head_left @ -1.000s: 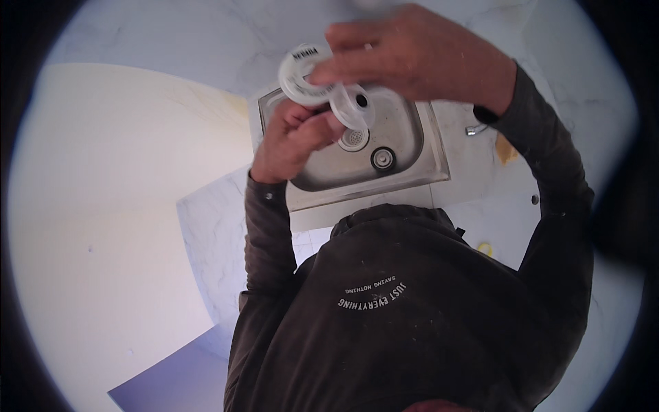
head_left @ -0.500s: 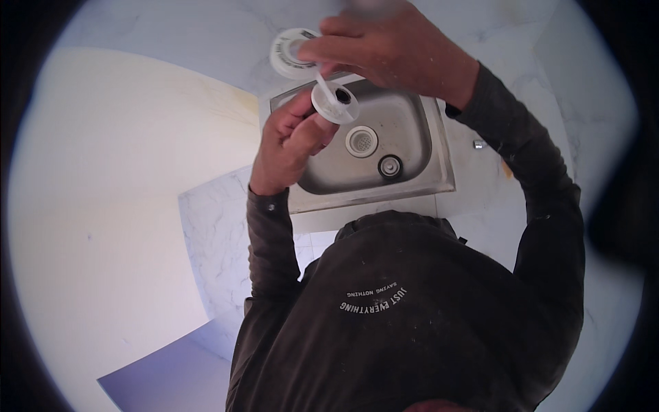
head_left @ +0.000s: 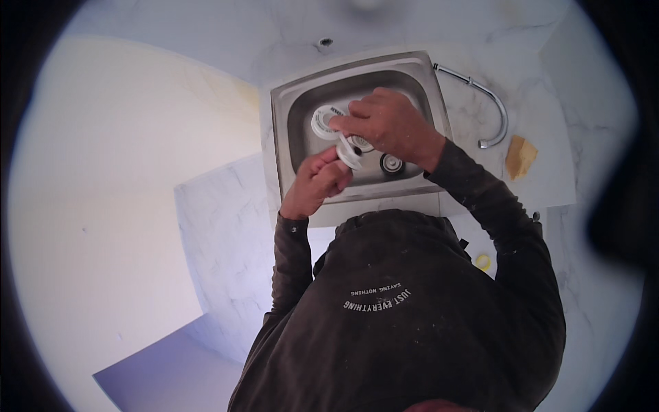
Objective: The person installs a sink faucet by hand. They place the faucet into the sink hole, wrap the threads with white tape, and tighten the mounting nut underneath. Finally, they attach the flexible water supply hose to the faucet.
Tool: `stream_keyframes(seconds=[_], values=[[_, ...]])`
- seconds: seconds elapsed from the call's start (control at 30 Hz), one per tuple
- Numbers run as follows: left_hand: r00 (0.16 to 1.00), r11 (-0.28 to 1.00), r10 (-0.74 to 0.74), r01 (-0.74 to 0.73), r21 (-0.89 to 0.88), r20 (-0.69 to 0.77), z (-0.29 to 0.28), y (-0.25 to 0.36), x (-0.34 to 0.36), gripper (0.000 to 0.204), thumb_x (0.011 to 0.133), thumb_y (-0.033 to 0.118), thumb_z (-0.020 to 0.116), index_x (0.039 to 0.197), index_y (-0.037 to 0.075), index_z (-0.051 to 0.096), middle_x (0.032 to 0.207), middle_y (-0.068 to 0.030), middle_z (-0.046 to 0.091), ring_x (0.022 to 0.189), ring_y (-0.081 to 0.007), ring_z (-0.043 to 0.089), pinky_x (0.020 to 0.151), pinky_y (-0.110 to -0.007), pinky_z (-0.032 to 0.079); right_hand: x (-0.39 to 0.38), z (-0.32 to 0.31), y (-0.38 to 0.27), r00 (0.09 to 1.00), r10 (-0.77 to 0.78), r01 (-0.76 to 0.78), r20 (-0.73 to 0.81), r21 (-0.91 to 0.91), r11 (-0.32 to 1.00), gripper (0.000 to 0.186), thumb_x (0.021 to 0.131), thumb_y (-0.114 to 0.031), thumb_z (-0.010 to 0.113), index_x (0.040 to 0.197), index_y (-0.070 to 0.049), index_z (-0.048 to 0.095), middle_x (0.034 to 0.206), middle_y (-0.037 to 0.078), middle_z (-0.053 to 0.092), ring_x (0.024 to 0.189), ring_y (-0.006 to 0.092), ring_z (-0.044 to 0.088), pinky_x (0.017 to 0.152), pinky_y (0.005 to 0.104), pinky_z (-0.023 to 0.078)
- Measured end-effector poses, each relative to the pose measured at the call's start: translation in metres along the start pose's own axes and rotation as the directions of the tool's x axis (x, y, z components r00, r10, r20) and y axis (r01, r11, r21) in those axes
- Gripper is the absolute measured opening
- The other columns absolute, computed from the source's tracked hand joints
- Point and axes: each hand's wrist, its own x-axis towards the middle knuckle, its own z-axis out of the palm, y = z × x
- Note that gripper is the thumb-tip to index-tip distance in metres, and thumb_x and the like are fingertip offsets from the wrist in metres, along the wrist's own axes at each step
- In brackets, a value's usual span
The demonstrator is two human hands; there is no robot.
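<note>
Over the steel sink [head_left: 276, 147], my left hand [head_left: 314, 185] grips a white flanged plastic fitting [head_left: 349, 154] with a dark opening. Close above it, the fingers of my right hand [head_left: 398, 129] pinch a round white roll of thread seal tape [head_left: 319, 122] by its edge. A short white strip spans from the roll to the fitting. Beneath my right hand the drain [head_left: 362, 143] is partly covered. A dark-rimmed sink strainer plug [head_left: 392, 163] lies in the basin, to the right of the drain.
A curved chrome spout [head_left: 503, 113] rests on the marbled counter right of the sink, beside a torn tan piece [head_left: 522, 157]. Behind the sink is a small round hole [head_left: 325, 42]. A yellow ring [head_left: 483, 261] shows lower down, near my right arm.
Both hands have come nearer to me, down over the basin, carrying the fitting and the tape roll. The fitting has tilted onto its side. The spout and the tan piece now show fully.
</note>
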Motion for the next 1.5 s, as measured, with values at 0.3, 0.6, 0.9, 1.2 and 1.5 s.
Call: stream_keyframes(seconds=[0.3, 0.6, 0.9, 1.2, 1.5], values=[[0.989, 0.997, 0.071, -0.073, -0.014, -0.132, -0.013, -0.018, -0.028, 0.024, 0.103, 0.024, 0.054, 0.111, 0.004, 0.064, 0.074, 0.0057, 0.051, 0.063, -0.0026, 0.039, 0.055, -0.020, 0.030, -0.003, 0.029, -0.026, 0.992, 0.068, -0.078, 0.105, 0.087, 0.993, 0.023, 0.082, -0.020, 0.074, 0.105, -0.019, 0.071, 0.074, -0.001, 0.059, 0.067, 0.0191, 0.060, 0.063, 0.0332, 0.044], [0.805, 0.891, 0.453, -0.418, 0.175, -0.383, -0.008, -0.042, -0.020, 0.022, 0.100, 0.018, 0.063, 0.113, 0.000, 0.063, 0.082, 0.0068, 0.055, 0.071, -0.0009, 0.040, 0.061, -0.019, 0.034, -0.001, 0.014, -0.045, 0.986, 0.153, -0.157, 0.067, 0.064, 0.985, 0.018, 0.091, -0.029, 0.068, 0.106, -0.018, 0.066, 0.075, -0.001, 0.059, 0.069, 0.0221, 0.061, 0.062, 0.0354, 0.045], [0.629, 0.688, 0.670, -0.326, 0.648, -0.394, -0.003, -0.025, -0.001, 0.026, 0.089, 0.014, 0.071, 0.112, 0.004, 0.065, 0.079, -0.0025, 0.062, 0.067, -0.0074, 0.053, 0.059, -0.024, 0.045, -0.004, -0.012, -0.040, 0.936, 0.267, -0.310, 0.231, 0.172, 0.935, 0.026, 0.091, -0.028, 0.071, 0.110, -0.010, 0.070, 0.085, 0.006, 0.066, 0.071, 0.0280, 0.058, 0.067, 0.0386, 0.045], [0.548, 0.252, 0.825, -0.141, 0.957, -0.137, 0.003, -0.004, 0.015, 0.033, 0.077, 0.010, 0.072, 0.108, 0.009, 0.064, 0.078, -0.0030, 0.059, 0.066, -0.0203, 0.062, 0.054, -0.036, 0.049, 0.000, -0.040, -0.033, 0.675, 0.444, -0.738, 0.589, 0.531, 0.417, 0.032, 0.096, -0.038, 0.067, 0.090, -0.007, 0.070, 0.058, 0.000, 0.048, 0.053, 0.0112, 0.049, 0.052, 0.0307, 0.037], [0.808, 0.649, 0.584, -0.405, 0.645, -0.081, 0.001, 0.026, 0.006, 0.021, 0.090, 0.014, 0.067, 0.108, 0.003, 0.067, 0.072, -0.0017, 0.058, 0.057, -0.0103, 0.049, 0.054, -0.030, 0.043, 0.022, -0.077, -0.020, 0.640, 0.186, -0.766, 0.746, 0.637, 0.080, 0.029, 0.103, -0.033, 0.056, 0.113, -0.010, 0.071, 0.059, -0.003, 0.044, 0.055, 0.0055, 0.040, 0.053, 0.0259, 0.034]])
